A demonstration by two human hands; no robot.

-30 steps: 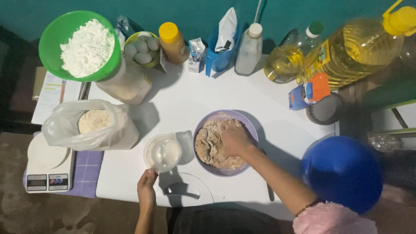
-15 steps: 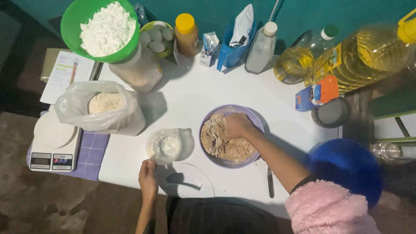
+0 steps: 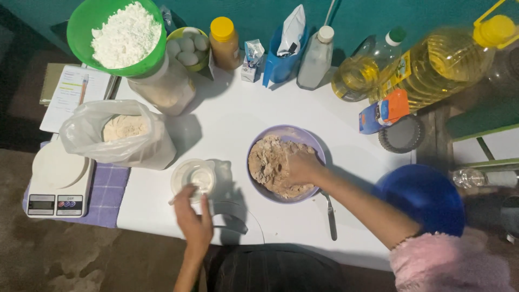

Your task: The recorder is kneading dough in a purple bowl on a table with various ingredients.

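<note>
A purple bowl (image 3: 313,141) on the white table (image 3: 227,119) holds a crumbly brown dough (image 3: 267,162). My right hand (image 3: 303,167) is inside the bowl, fingers curled down into the dough on its right side. My left hand (image 3: 193,221) reaches up from the near edge to a small clear cup (image 3: 193,176) with a little white content. Its fingertips sit at the cup's near rim, fingers spread. A thin pale stick (image 3: 172,201) shows beside the fingers; whether the hand holds it is unclear.
At the back stand a green bowl of white flour (image 3: 121,35), a bowl of eggs (image 3: 189,46), a yellow-lidded jar (image 3: 224,43) and large oil bottles (image 3: 432,59). On the left are a flour bag (image 3: 121,132) and kitchen scale (image 3: 57,181). Right of the purple bowl are a knife (image 3: 330,216) and a blue bowl (image 3: 424,197).
My left hand has moved up from the table's near edge to the clear cup. My right hand has stayed in the dough, shifting slightly.
</note>
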